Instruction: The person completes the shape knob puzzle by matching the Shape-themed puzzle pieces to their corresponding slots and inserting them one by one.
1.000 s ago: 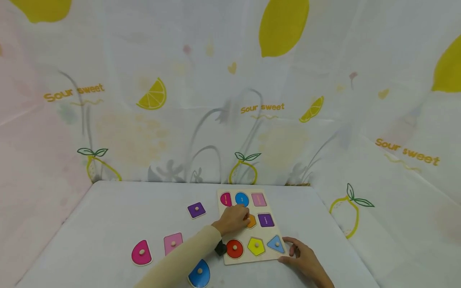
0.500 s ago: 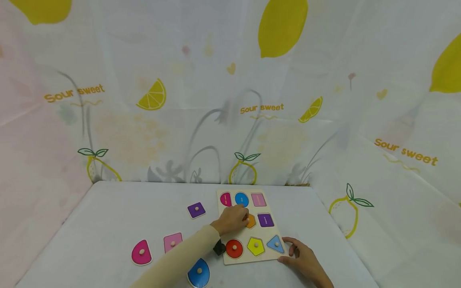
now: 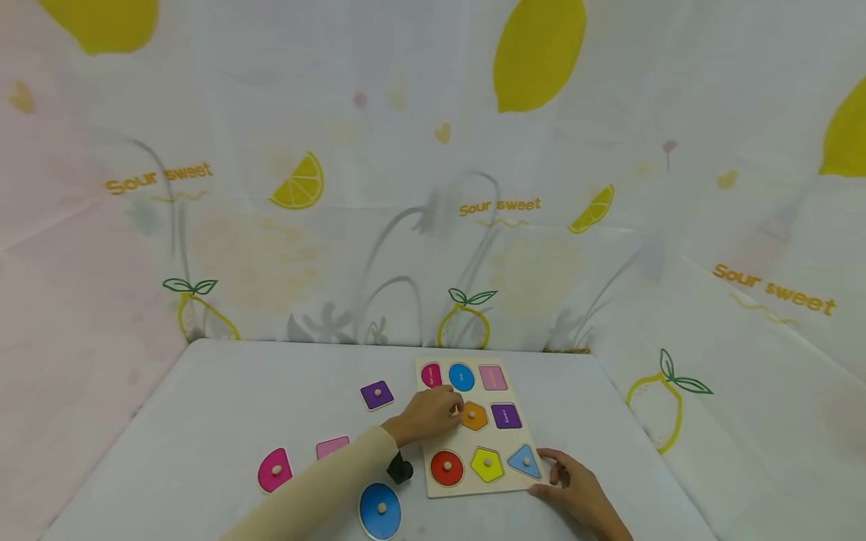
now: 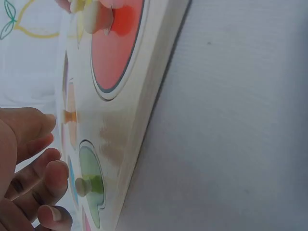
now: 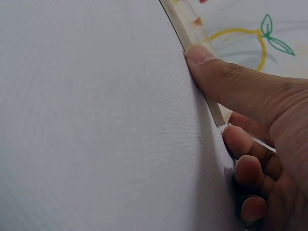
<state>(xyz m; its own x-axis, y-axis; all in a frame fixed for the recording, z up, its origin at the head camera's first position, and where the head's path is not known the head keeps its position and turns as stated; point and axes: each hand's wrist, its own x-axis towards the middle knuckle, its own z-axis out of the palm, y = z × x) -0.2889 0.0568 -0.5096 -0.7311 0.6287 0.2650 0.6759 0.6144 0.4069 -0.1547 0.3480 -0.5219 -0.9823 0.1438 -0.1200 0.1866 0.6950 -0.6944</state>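
Gripping the puzzle board [image 3: 497, 438]'s near right corner with our right hand [image 3: 576, 492], we keep bent, loosely parted fingers of our left hand [image 3: 426, 414], visibly grasping nothing, beside the seated orange hexagon [image 3: 479, 419]; behind stands the lemon-print backdrop [image 3: 406, 113].

This is a small draped booth: pale cloth [image 3: 406, 173] hangs just behind the far edge of the white tabletop [image 3: 257, 398] and runs along its left and right edges, folding near the far corners. Printed lemons [image 3: 540, 56] and orange "Sour sweet" lettering [image 3: 499, 206] cover it. Whether home or studio cannot be told.
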